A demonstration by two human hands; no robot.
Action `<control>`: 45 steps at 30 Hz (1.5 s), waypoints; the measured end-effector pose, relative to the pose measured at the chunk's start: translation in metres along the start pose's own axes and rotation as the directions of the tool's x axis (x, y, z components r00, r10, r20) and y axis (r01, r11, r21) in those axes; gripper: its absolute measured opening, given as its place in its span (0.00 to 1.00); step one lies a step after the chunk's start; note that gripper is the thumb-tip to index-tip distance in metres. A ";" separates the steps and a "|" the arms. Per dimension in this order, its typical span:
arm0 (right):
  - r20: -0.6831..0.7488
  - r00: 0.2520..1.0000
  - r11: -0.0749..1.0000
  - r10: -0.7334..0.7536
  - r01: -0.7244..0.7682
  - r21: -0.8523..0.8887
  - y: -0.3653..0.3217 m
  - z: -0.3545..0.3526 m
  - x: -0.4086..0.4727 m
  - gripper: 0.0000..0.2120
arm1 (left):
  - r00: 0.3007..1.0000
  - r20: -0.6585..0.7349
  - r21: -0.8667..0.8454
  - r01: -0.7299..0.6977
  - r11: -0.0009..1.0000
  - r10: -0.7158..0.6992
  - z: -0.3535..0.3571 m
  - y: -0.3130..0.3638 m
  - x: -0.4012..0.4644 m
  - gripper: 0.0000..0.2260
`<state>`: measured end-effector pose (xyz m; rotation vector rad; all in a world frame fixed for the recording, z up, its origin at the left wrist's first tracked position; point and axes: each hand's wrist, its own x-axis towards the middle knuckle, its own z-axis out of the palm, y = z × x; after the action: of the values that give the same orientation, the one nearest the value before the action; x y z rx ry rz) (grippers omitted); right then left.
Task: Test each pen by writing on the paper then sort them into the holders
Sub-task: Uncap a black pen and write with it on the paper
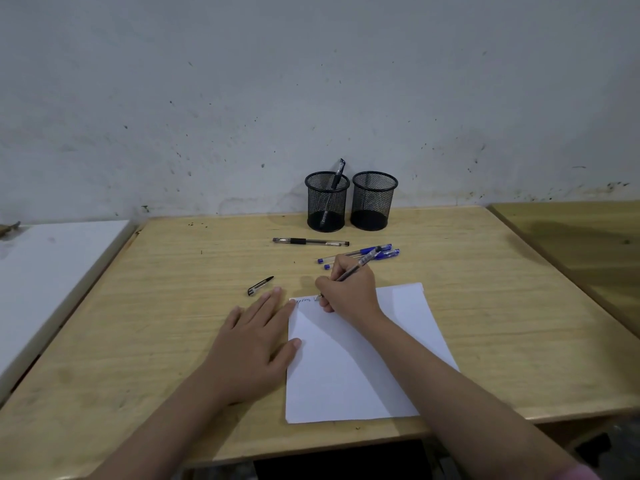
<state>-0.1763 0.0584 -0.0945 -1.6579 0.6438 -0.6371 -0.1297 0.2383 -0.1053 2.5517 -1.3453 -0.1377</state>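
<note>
My right hand (348, 292) grips a pen (360, 263) with its tip on the top left of the white paper (349, 368), beside a short line of scribbles (304, 300). My left hand (254, 337) lies flat, fingers spread, on the table at the paper's left edge, holding nothing. Two black mesh holders stand at the back: the left holder (327, 202) has one pen (337, 174) in it, the right holder (374, 200) looks empty. A black pen (310, 241) lies in front of the holders, and blue pens (379, 252) lie behind my right hand.
A loose black pen cap (260, 285) lies just beyond my left fingertips. The wooden table (138, 323) meets a white surface (52, 265) on the left and another wooden table (581, 233) on the right. The wall is right behind the holders.
</note>
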 end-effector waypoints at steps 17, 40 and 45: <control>-0.063 0.997 0.999 -0.044 0.045 0.016 0.001 -0.001 0.000 0.17 | 1.000 -0.003 -0.033 0.010 0.999 -0.010 -0.001 0.000 0.000 0.33; -0.122 0.993 1.000 -0.007 0.010 0.026 0.000 -0.003 0.000 0.17 | 1.000 -0.011 -0.033 0.011 0.999 -0.011 -0.002 0.001 0.000 0.34; -0.122 0.992 1.000 -0.020 0.022 0.010 0.000 -0.004 -0.001 0.17 | 1.000 0.002 -0.021 0.013 1.000 -0.013 -0.002 0.001 0.000 0.34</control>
<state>-0.1800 0.0566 -0.0935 -1.6258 0.7098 -0.7607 -0.1299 0.2385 -0.1034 2.5442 -1.3213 -0.1550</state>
